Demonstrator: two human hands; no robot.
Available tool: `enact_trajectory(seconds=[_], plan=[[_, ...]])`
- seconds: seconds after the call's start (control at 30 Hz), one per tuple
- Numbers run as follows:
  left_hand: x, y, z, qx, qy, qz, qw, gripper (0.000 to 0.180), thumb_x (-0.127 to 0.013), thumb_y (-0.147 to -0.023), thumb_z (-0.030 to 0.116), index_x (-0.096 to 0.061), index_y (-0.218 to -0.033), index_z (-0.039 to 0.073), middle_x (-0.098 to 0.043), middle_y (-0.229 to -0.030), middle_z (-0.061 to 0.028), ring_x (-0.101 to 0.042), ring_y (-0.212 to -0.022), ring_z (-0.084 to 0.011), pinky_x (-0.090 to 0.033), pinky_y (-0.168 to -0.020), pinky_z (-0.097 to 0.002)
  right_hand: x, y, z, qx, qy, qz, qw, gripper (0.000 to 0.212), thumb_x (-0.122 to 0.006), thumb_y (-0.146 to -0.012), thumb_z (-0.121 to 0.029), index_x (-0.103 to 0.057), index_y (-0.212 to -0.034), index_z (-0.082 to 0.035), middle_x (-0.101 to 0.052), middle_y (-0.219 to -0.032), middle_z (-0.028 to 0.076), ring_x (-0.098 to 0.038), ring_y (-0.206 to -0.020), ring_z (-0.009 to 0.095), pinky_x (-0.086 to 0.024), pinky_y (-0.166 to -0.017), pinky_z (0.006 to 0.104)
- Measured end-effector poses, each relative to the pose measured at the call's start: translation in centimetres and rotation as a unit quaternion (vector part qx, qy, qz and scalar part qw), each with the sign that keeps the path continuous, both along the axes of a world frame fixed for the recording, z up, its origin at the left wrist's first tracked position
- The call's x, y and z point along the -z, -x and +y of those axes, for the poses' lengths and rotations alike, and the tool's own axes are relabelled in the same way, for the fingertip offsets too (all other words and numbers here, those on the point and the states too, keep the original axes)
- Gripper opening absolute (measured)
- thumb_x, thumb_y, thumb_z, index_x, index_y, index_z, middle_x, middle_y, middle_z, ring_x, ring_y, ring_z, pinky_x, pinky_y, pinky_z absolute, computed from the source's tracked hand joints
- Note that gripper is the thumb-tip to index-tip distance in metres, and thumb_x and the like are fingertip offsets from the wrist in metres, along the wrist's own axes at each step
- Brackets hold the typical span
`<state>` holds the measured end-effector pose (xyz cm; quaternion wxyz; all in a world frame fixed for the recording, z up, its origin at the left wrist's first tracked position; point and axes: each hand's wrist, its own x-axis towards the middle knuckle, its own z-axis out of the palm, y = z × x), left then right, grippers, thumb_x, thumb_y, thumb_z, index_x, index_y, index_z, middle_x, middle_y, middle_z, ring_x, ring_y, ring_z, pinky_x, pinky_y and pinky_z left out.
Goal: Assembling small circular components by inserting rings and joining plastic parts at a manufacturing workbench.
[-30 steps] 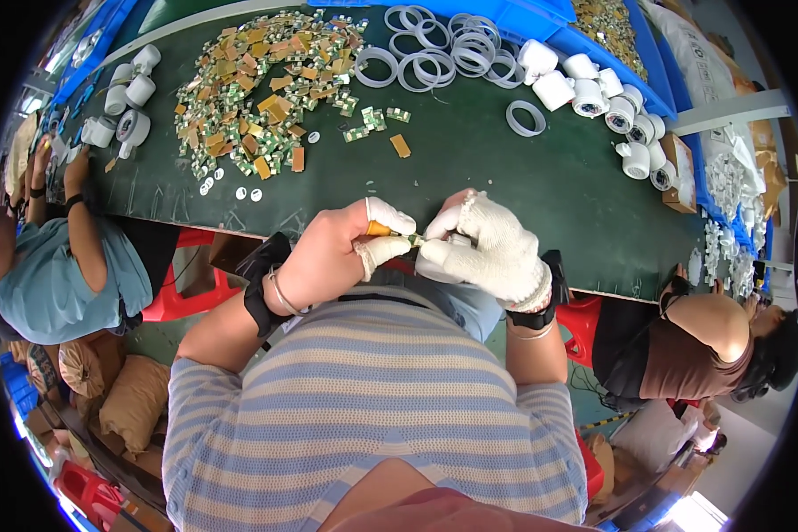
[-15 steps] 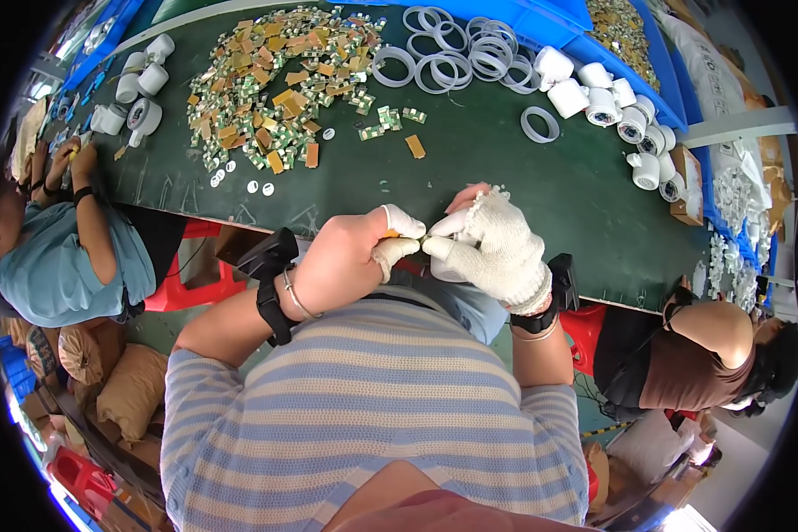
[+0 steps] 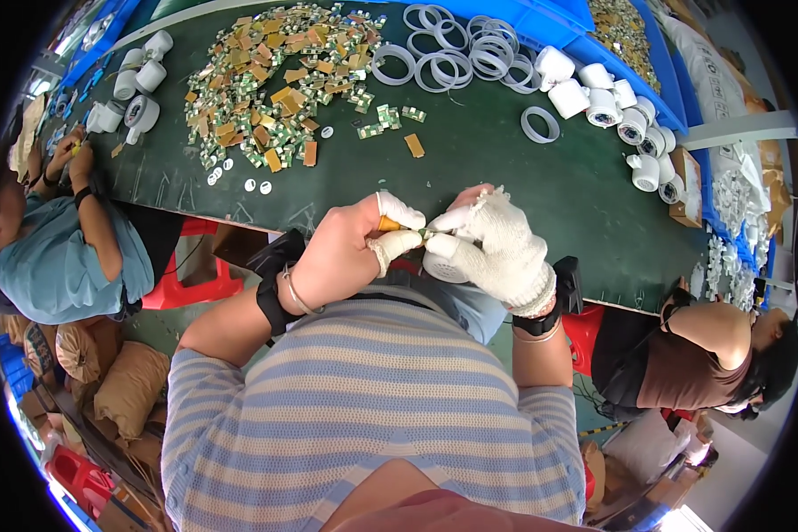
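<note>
My left hand (image 3: 341, 253), with white coverings on its thumb and forefinger, is closed in a pinch on a small green circuit board (image 3: 425, 234). An orange-yellow piece (image 3: 387, 224) shows between those fingers; whether it belongs to the board I cannot tell. My right hand (image 3: 503, 249), in a white knitted glove, is closed around a white round housing (image 3: 443, 269), partly hidden under the fingers. Its thumb and forefinger meet the board's right end. Both hands are at the table's near edge, in front of my body.
A heap of circuit boards (image 3: 279, 115) covers the table's left-centre. Clear rings (image 3: 448, 71) lie at the back beside a blue bin (image 3: 541, 22). White housings (image 3: 603, 106) stand at right, others (image 3: 142, 111) at left. One person (image 3: 80, 239) sits left, another (image 3: 692, 355) right.
The left fingers have shifted slightly, and more of the orange-yellow piece and the green board now shows. More of the white housing is visible below the right hand.
</note>
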<state>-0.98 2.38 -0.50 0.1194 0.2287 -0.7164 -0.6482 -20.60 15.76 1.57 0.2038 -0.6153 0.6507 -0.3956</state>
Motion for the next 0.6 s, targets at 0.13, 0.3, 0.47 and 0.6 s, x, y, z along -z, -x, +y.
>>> enact_trajectory(seconds=[0.13, 0.3, 0.47, 0.6], plan=[[-0.3, -0.6, 0.2, 0.026, 0.071, 0.01, 0.997, 0.016, -0.075, -0.096, 0.001, -0.068, -0.111, 0.002, -0.074, -0.097, -0.0051, -0.072, -0.086, -0.0124, -0.056, -0.075, -0.0277, 0.6, 0.5, -0.3, -0.058, 0.038, 0.06, 0.996, 0.018, -0.087, -0.077, -0.018, -0.075, -0.088, -0.011, -0.069, -0.083, 0.007, -0.067, -0.085, 0.03, -0.05, -0.076, 0.0407], [0.0, -0.3, 0.8, 0.019, 0.269, 0.024, 0.963, 0.017, -0.076, -0.094, 0.005, -0.07, -0.11, 0.007, -0.074, -0.091, -0.0124, -0.073, -0.077, -0.0257, -0.056, -0.071, -0.0317, 0.5, 0.2, -1.2, -0.052, 0.093, 0.096, 0.99, 0.013, -0.084, -0.076, -0.016, -0.071, -0.078, -0.015, -0.062, -0.076, 0.005, -0.062, -0.077, 0.032, -0.046, -0.07, 0.0442], [-1.3, -1.4, -1.7, -0.042, 0.007, 0.089, 0.995, 0.022, -0.077, -0.095, 0.007, -0.068, -0.115, 0.003, -0.074, -0.1, -0.0056, -0.07, -0.089, -0.0125, -0.056, -0.077, -0.0298, -1.2, -1.1, -0.8, 0.02, 0.081, 0.074, 0.994, 0.04, -0.085, -0.076, -0.019, -0.071, -0.112, -0.008, -0.07, -0.111, 0.014, -0.066, -0.102, 0.033, -0.05, -0.091, 0.0431], [-6.2, -6.7, -8.8, -0.264, 0.117, 0.083, 0.954, 0.02, -0.076, -0.094, 0.007, -0.069, -0.112, 0.002, -0.073, -0.098, -0.0064, -0.07, -0.09, -0.0138, -0.056, -0.079, -0.0299, -0.3, -0.1, 1.0, 0.081, 0.088, -0.015, 0.993, 0.042, -0.082, -0.08, -0.014, -0.072, -0.12, -0.008, -0.071, -0.118, 0.011, -0.065, -0.099, 0.025, -0.05, -0.088, 0.0347]])
